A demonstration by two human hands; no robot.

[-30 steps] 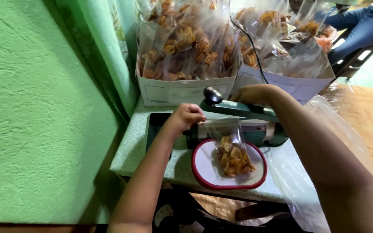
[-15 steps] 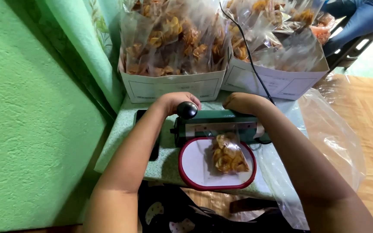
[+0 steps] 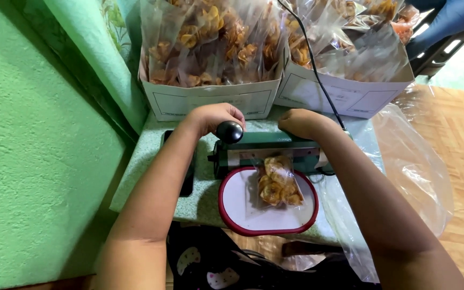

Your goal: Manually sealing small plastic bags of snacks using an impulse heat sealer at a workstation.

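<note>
A green heat sealer (image 3: 267, 150) with a black knob (image 3: 229, 131) stands on a small green table (image 3: 146, 172). A clear bag of yellow chips (image 3: 276, 181) lies on a white plate with a red rim (image 3: 237, 207), its top tucked under the sealer's arm. My left hand (image 3: 213, 117) rests on the sealer's arm just behind the knob, fingers curled. On the arm's right end lies my right hand (image 3: 302, 122), pressed down in a loose fist. Neither hand touches the bag.
Two white cardboard boxes (image 3: 210, 99) (image 3: 345, 96) full of chip bags stand behind the sealer. A black cable (image 3: 312, 59) runs up over them. A green wall (image 3: 33, 145) is on the left, loose clear plastic (image 3: 414, 166) on the right, a person's legs (image 3: 447, 21) at the top right.
My left hand moved from the bag's top edge up onto the sealer's arm behind the knob. The arm came down on the bag. The view shifted closer.
</note>
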